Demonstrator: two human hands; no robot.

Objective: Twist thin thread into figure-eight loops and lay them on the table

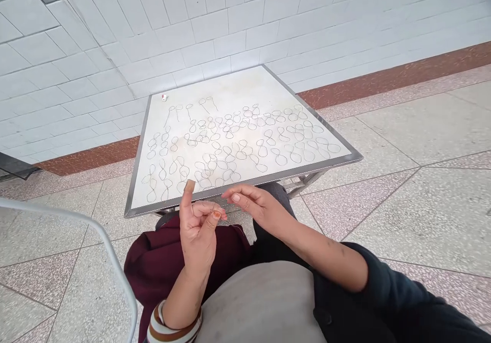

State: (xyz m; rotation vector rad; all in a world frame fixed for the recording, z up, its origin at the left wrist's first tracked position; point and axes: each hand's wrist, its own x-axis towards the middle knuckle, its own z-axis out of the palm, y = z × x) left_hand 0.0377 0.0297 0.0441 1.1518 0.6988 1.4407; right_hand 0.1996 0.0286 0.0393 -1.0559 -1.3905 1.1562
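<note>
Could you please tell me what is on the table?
The table bears many thin dark loops, mostly figure-eights, and a small white-and-red object at its far left. Whatever the left hand covers at the near edge cannot be seen.

A white table (245, 83) with grey edging (326, 123) carries many thin figure-eight wires (229, 152) in loose rows. Beyond them lie several single-looped wires (189, 108) with tails. A small white-and-red piece (164, 98), possibly a scrap, lies near the far left corner.
</note>
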